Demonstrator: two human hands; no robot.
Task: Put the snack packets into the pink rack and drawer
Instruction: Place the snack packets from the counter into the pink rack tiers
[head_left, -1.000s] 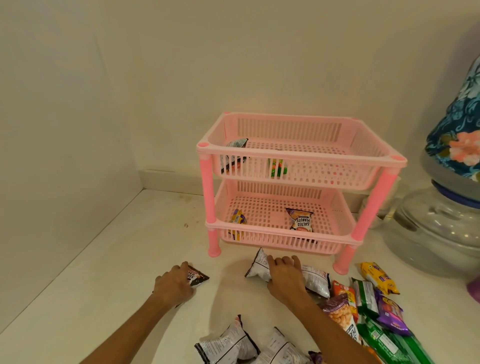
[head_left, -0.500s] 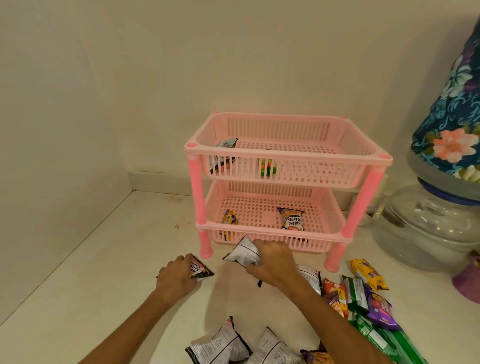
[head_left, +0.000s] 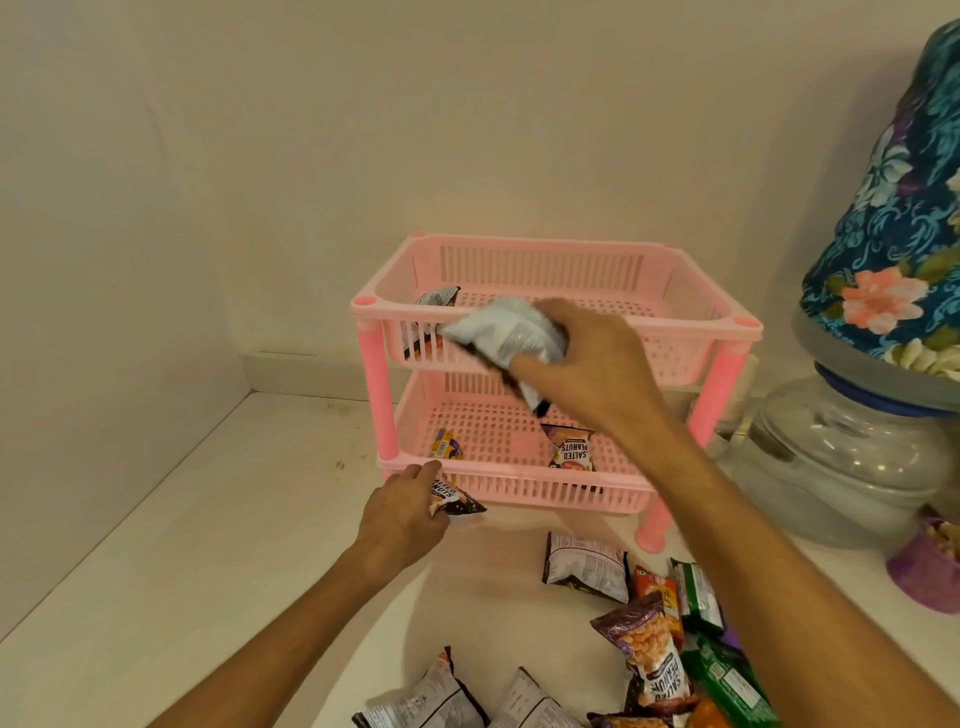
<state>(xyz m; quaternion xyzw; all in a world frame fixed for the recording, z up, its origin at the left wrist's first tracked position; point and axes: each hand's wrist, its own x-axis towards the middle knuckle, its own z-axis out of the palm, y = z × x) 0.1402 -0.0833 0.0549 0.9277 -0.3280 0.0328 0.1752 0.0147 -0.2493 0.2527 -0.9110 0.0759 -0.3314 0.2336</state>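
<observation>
Centre frame: the right hand (head_left: 582, 364) grasps a white snack packet (head_left: 506, 335) at the front rim of the pink rack (head_left: 675, 291)'s upper tier. Below left, the left hand (head_left: 402, 512) clutches a dark peanut packet (head_left: 454, 500) beside the lower tier. Loose packets (head_left: 584, 566) lie on the bench (head_left: 208, 545), lower right.
</observation>
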